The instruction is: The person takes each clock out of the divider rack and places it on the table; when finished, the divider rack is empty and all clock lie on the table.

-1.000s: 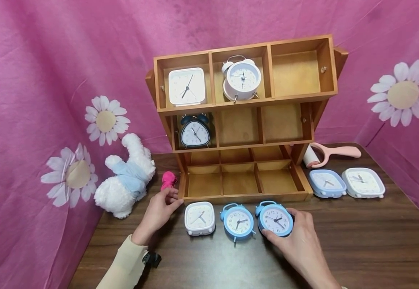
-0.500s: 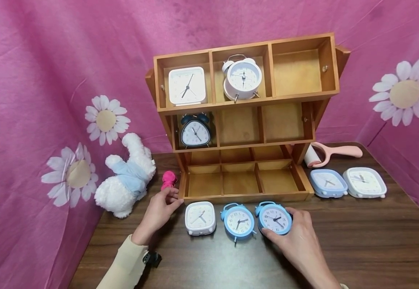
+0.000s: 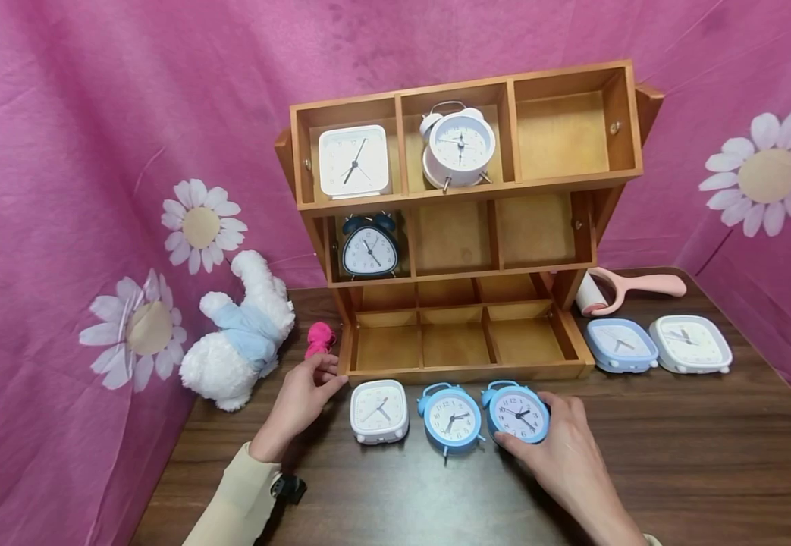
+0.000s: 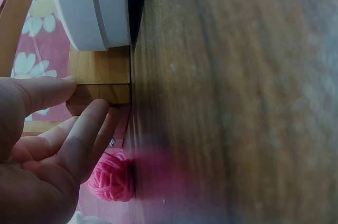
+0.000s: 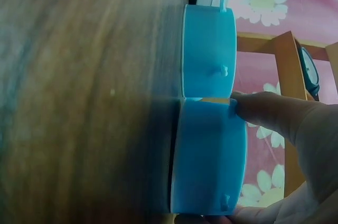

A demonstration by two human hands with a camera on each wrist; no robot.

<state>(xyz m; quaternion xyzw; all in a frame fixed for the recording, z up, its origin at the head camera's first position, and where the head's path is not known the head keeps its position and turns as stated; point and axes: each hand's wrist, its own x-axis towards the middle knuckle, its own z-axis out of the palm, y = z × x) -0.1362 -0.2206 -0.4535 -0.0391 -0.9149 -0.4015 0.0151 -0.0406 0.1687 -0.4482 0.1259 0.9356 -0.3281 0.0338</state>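
Blue clock (image 3: 518, 416), pinched by right hand (image 3: 564, 447), nudged nearer its twin (image 3: 453, 419), with less gap; loose-fingered left hand (image 3: 305, 396) touching shelf (image 3: 470, 373).

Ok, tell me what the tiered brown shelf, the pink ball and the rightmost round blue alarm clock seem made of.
Tiered brown shelf: likely varnished wood, with visible grain and slight sheen.
Pink ball: apparently matt yarn, its wound strands showing.
Rightmost round blue alarm clock: probably smooth plastic, its casing evenly coloured, though painted metal is possible.
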